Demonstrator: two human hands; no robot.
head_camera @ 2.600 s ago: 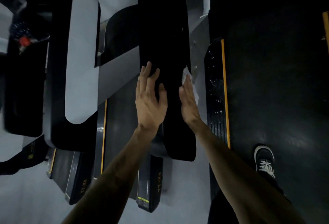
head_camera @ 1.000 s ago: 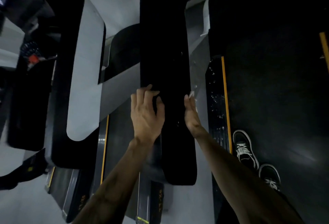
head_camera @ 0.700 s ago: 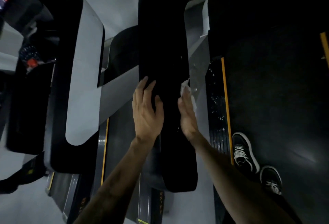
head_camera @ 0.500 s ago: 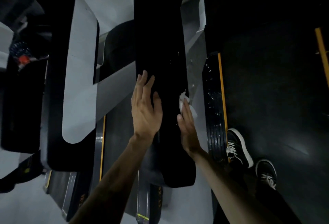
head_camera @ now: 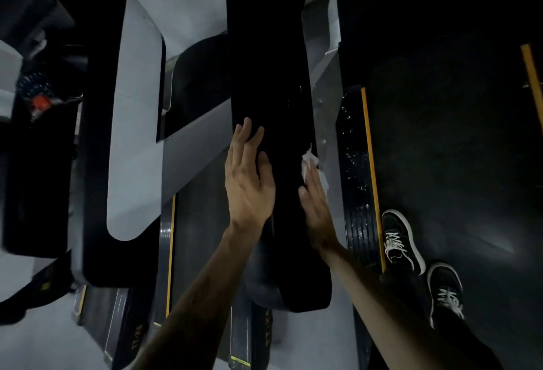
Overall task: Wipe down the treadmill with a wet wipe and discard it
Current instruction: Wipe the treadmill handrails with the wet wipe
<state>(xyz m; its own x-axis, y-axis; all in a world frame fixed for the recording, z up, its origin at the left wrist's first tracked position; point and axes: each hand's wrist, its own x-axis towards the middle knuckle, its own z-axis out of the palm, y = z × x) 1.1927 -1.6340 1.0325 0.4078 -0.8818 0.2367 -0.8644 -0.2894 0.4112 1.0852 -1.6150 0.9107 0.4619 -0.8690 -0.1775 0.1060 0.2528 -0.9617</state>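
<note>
Your left hand (head_camera: 248, 181) lies flat on the left side of the treadmill handrail (head_camera: 273, 81) that runs away from you down the middle of the view. Your right hand (head_camera: 316, 208) presses the wet wipe (head_camera: 308, 164) against the rail's right edge, level with the left hand. Right of the rail lies the side footrail (head_camera: 354, 181), then the running belt (head_camera: 458, 164), where your two shoes (head_camera: 402, 240) stand. Left of the rail sits a neighbouring treadmill's handrail (head_camera: 129, 123).
</note>
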